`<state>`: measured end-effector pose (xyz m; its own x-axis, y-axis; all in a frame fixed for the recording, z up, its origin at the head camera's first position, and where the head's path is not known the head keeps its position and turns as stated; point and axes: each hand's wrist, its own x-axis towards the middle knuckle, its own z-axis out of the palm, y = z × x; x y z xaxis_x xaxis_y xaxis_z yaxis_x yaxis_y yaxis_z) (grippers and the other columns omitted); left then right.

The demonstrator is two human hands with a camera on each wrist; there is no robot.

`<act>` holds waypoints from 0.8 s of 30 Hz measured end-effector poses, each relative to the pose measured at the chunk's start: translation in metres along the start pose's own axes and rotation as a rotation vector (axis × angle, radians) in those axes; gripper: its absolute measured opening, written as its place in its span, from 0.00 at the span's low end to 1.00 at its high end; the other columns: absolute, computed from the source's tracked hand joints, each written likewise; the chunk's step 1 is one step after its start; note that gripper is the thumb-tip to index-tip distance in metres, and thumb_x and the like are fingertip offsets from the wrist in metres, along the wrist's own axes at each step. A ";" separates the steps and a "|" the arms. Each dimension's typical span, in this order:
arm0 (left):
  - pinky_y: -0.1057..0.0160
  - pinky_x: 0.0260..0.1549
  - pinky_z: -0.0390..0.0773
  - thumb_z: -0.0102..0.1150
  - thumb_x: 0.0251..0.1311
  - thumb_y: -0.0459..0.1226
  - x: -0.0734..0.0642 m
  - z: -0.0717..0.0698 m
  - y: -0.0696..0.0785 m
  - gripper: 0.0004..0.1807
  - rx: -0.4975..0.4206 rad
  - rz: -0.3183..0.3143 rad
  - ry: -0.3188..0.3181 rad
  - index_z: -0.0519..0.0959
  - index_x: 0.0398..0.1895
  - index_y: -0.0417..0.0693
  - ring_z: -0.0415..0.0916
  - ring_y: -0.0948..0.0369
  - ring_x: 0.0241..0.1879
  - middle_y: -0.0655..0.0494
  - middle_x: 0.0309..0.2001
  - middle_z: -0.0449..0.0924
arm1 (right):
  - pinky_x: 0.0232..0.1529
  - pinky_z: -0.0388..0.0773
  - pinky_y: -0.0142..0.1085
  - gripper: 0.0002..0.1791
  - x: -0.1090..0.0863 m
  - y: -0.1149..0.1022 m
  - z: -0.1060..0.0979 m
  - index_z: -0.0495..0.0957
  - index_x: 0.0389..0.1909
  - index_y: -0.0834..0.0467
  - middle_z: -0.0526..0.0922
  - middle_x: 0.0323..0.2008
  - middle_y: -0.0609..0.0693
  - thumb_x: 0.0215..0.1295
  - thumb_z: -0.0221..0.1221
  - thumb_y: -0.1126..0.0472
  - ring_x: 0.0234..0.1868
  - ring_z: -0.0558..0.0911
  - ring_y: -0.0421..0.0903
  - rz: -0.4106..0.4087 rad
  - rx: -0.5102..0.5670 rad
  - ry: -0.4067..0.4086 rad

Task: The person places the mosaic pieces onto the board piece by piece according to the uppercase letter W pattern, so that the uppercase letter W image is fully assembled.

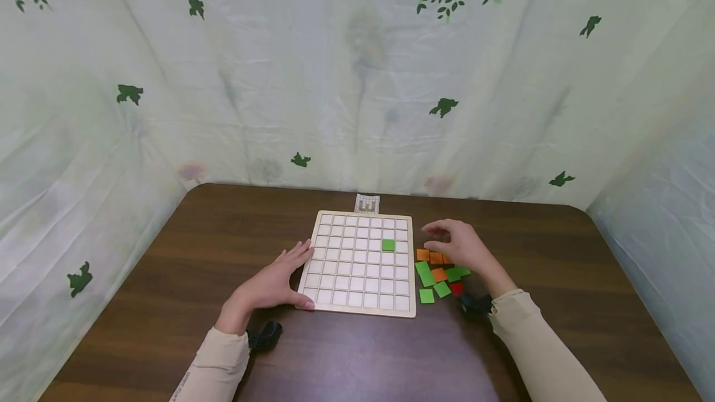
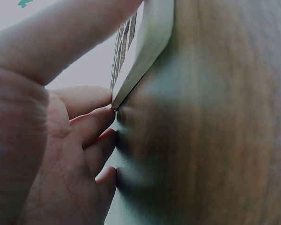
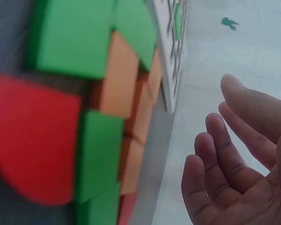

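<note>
Pale wooden square board with a grid of white cells (image 1: 359, 265) lies flat on a dark brown wood-grain table (image 1: 167, 265), lower middle of the head frame. One flat green square tile (image 1: 388, 245) sits in a cell toward the board's upper right; other visible cells are white. Left hand (image 1: 276, 279) at the board's left edge: thumb held wide of the fingers, its tip on the lower left corner, fingers stretched toward the left side, fingertips at the rim; left wrist view shows the lower fingertips on the tabletop, next to the board's edge. Right hand (image 1: 458, 244) hangs just right of the board, over the upper end of a loose pile, fingers gently bent, thumb apart from them, nothing pinched. Pile, right of the board: orange wooden pieces (image 1: 422, 255) along its top, one more mid-pile, green wooden pieces (image 1: 426, 273) below and around, red piece (image 1: 457, 288) at lower right. Right wrist view, blurred: a red piece with a curved edge (image 3: 35, 140) fills the left side, beside green and orange blocks. Small printed card (image 1: 367, 204) just above the board's top edge, print too small to read. Beige sleeves (image 1: 536, 327) on both arms, black wrist straps (image 1: 265, 336) on both wrists. White cloth backdrop (image 1: 313, 79) with green leaves and bird shapes fills the upper frame.
</note>
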<state>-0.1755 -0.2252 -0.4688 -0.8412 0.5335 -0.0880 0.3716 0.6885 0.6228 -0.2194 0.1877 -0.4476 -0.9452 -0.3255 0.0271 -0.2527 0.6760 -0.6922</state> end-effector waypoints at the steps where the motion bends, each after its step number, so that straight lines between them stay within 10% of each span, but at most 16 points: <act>1: 0.40 0.74 0.42 0.80 0.43 0.54 0.000 0.000 0.000 0.65 0.001 0.001 0.000 0.54 0.77 0.33 0.39 0.43 0.78 0.40 0.79 0.45 | 0.50 0.81 0.49 0.20 -0.001 0.001 0.000 0.81 0.58 0.61 0.84 0.52 0.56 0.67 0.66 0.60 0.48 0.82 0.52 0.004 -0.006 -0.002; 24: 0.40 0.74 0.42 0.80 0.43 0.54 0.000 -0.001 0.001 0.64 0.001 0.001 -0.001 0.54 0.77 0.32 0.39 0.43 0.78 0.40 0.79 0.45 | 0.51 0.79 0.49 0.19 -0.002 0.010 0.004 0.82 0.55 0.62 0.84 0.49 0.54 0.64 0.68 0.60 0.48 0.80 0.52 0.011 -0.066 -0.108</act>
<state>-0.1753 -0.2246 -0.4676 -0.8402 0.5350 -0.0882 0.3730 0.6882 0.6223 -0.2196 0.1924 -0.4579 -0.9212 -0.3843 -0.0608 -0.2585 0.7212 -0.6426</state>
